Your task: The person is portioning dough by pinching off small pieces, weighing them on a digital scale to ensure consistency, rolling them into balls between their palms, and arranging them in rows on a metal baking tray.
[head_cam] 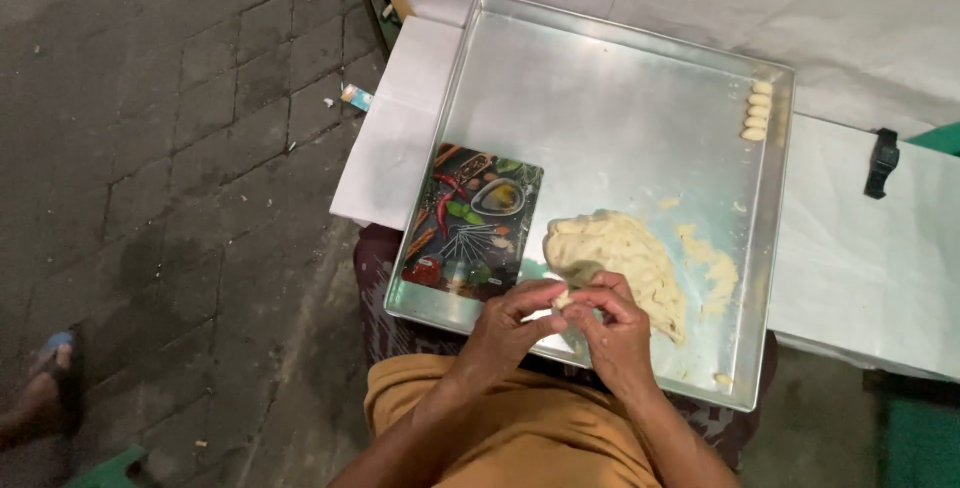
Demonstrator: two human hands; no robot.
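Note:
My left hand and my right hand meet over the near edge of a large square metal tray. Together their fingertips pinch a small piece of pale dough. Just beyond my hands a big flattened lump of the same dough lies in the tray. Several small shaped dough pieces stand in a short row at the tray's far right corner. A dark rectangular cutting board printed with vegetables and spices lies in the tray's left part, next to my left hand.
The tray rests on my lap and on a white paper-covered surface. A black wristwatch lies on that surface at the right. Dark paving stones lie to the left, with another person's sandalled foot at the lower left.

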